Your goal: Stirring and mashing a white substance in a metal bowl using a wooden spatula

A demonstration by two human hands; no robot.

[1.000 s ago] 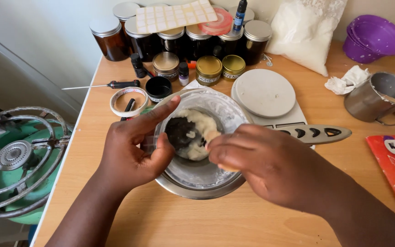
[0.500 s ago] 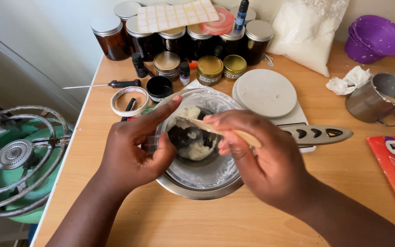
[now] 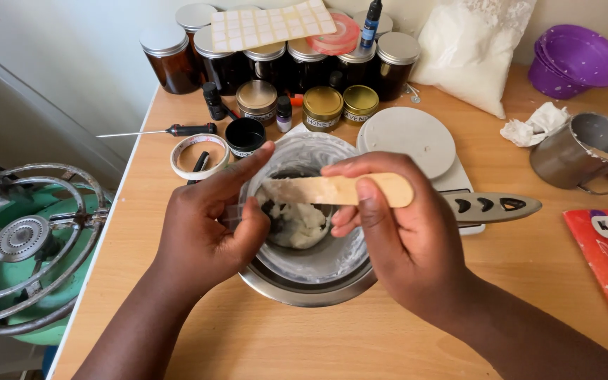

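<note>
Right hand (image 3: 402, 246) clamps the wooden spatula (image 3: 339, 190), now lifted level across the bowl (image 3: 304, 281) since a second ago; left hand (image 3: 209, 225) grips the small jar (image 3: 276, 211) at 9 o'clock, cream inside.

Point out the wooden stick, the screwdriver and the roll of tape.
wooden stick (image 3: 332, 190), head view, middle of the flat blade.
screwdriver (image 3: 190, 130), head view, black handle.
roll of tape (image 3: 181, 158), head view, left side of the ring.
</note>
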